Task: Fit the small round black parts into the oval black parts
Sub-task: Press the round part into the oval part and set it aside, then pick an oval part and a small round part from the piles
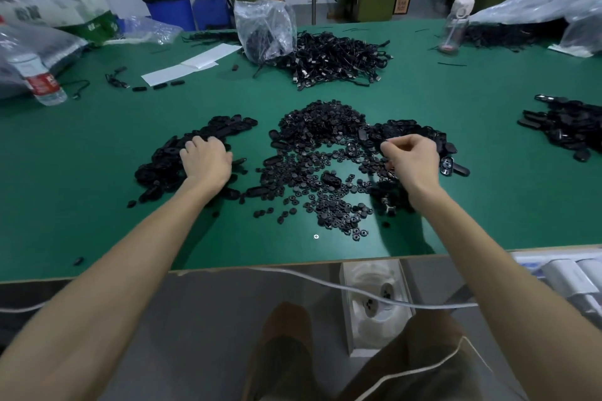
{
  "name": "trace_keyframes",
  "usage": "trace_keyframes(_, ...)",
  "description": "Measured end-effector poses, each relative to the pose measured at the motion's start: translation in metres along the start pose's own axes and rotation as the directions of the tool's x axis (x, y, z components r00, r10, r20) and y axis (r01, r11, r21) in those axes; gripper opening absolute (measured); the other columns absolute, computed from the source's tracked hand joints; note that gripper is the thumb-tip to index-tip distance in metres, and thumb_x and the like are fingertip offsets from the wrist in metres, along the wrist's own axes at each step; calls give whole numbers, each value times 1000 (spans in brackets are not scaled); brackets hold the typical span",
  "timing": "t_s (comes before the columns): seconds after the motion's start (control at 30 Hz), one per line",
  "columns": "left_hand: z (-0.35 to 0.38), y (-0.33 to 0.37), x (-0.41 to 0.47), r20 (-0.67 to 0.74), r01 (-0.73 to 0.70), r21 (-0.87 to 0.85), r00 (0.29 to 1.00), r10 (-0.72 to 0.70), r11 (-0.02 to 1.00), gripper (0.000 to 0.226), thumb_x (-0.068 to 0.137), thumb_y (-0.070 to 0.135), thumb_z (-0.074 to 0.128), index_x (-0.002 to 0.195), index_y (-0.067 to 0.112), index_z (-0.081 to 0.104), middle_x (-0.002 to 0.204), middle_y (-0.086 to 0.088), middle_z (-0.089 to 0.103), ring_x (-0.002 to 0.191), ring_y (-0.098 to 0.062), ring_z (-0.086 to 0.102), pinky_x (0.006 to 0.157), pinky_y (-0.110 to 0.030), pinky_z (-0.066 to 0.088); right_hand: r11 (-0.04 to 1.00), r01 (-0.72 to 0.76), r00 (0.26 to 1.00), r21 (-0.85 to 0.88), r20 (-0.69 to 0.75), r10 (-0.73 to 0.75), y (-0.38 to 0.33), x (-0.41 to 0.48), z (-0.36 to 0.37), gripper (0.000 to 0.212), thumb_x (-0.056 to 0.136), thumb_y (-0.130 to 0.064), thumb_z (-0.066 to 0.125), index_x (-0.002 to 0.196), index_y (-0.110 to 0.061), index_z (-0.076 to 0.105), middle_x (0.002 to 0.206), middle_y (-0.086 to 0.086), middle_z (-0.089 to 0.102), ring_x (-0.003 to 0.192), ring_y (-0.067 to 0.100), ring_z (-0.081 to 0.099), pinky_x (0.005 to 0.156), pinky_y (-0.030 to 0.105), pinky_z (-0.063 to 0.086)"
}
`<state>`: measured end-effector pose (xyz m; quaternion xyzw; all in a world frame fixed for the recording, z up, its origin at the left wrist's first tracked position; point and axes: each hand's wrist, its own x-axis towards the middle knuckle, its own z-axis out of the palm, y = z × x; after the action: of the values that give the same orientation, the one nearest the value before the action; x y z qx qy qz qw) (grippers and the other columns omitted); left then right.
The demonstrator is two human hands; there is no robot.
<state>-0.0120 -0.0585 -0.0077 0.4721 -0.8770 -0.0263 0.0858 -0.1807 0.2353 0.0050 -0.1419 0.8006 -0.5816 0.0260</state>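
A big heap of small round black parts point(321, 169) covers the middle of the green table point(97, 205). To its left lies a pile of oval black parts point(215, 130), and more oval parts point(410, 132) lie at the heap's right edge. My left hand point(205, 159) rests palm down on the left pile, its fingers curled into the parts; whether it holds one is hidden. Over the right oval parts my right hand point(412, 156) has its fingers curled with fingertips pinched together; what they pinch is too small to see.
A pile of black cables point(338, 58) and a clear plastic bag point(265, 29) lie beyond the heap. Another pile of black parts point(566, 127) sits at far right. A water bottle point(39, 78) stands at left, white paper point(192, 65) behind. A white cord point(325, 283) runs below the table edge.
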Motion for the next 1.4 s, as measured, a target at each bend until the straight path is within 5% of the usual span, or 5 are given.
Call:
trace_keyframes(0.23, -8, 3, 1, -93, -133, 84, 986, 140, 988, 33, 94, -8, 58, 70, 9, 44, 85, -18, 63, 87, -38, 59, 90, -48, 39, 904, 94, 990, -417, -53, -127, 18, 25, -26, 11, 95, -9, 65, 95, -10, 76, 98, 7, 74, 80, 19, 62, 78, 32, 50)
trace_keyframes(0.6, -2, 34, -34, -378, -454, -271, 861, 339, 849, 17, 106, 22, 56, 116, 11, 65, 113, -1, 61, 107, -21, 54, 102, -35, 27, 794, 333, 938, -508, 262, -226, 15, 2, -9, 13, 94, -22, 74, 104, -13, 76, 106, 8, 69, 106, 31, 60, 97, 48, 53)
trace_keyframes(0.77, -8, 70, -70, -173, -272, -802, 958, 228, 532, 6, 101, 13, 64, 108, 14, 66, 92, 1, 70, 85, -11, 67, 79, -12, 52, 773, 427, 870, -469, 445, -210, 5, -15, 9, 31, 87, -32, 81, 112, -15, 76, 101, 5, 64, 106, 28, 55, 94, 45, 50)
trace_keyframes(1.1, 11, 94, -103, -60, -151, -956, 939, 337, 250, 13, 99, 6, 69, 110, -1, 70, 77, -7, 71, 66, -15, 68, 56, -25, 55, 808, 434, 868, -399, 425, -257, 11, -24, 25, 7, 87, -13, 81, 85, -18, 76, 84, -1, 66, 75, 14, 57, 73, 34, 50)
trace_keyframes(1.4, 30, 90, -103, -44, -89, -981, 967, 251, 171, 9, 100, 10, 68, 103, 18, 72, 71, 0, 73, 67, -19, 68, 64, -30, 59, 773, 430, 888, -466, 375, -268, 11, -24, 25, 14, 98, -7, 66, 109, -14, 70, 106, 6, 72, 96, 24, 66, 88, 41, 56)
